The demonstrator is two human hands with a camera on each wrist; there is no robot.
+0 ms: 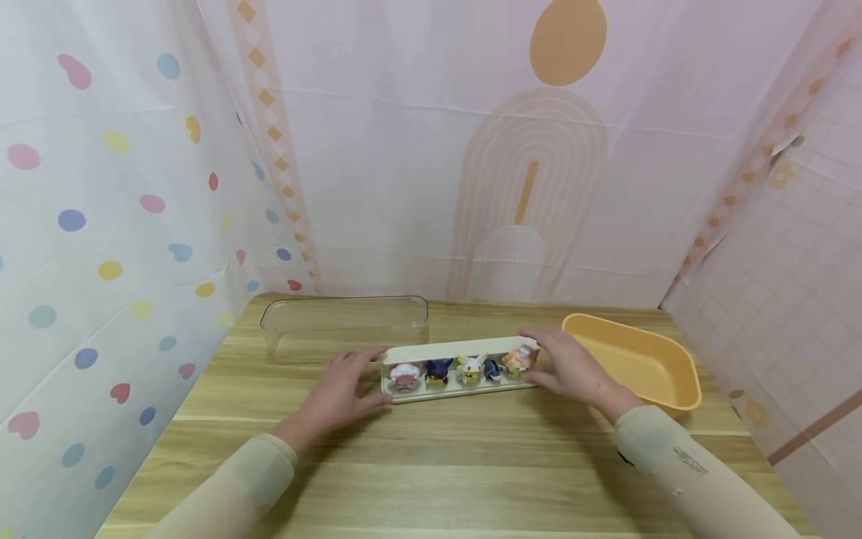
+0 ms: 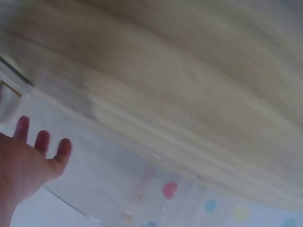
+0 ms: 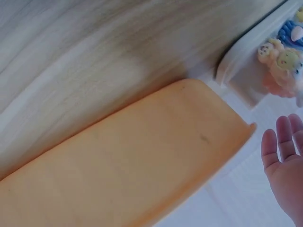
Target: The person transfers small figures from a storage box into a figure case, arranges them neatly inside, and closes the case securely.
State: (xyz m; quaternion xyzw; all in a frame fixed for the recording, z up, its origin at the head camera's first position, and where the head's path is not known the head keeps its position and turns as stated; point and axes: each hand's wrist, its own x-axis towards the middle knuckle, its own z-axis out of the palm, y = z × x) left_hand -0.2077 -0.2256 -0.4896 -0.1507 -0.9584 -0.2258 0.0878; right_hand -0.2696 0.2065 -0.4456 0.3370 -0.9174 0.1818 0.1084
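Observation:
A long white display box [image 1: 444,351] lies across the table's middle, with several small toy figures [image 1: 471,368] lined up inside. Its left end is held by my left hand [image 1: 341,393], fingertips at the far corner and thumb at the near one. At the other end, my right hand [image 1: 569,367] holds it likewise, beside an orange figure [image 1: 518,361]. In the right wrist view, the box's corner [image 3: 232,66] and figures appear past the fingers [image 3: 285,137]; thumb is out of frame. The left wrist view shows three fingers [image 2: 42,142], but the thumb is hidden.
Behind the left hand stands a clear plastic bin [image 1: 343,318]. A yellow-orange basin [image 1: 629,359] sits right of the right hand, close to its wrist. Patterned curtains [image 1: 377,187] border the wooden table [image 1: 431,471] at the back and sides.

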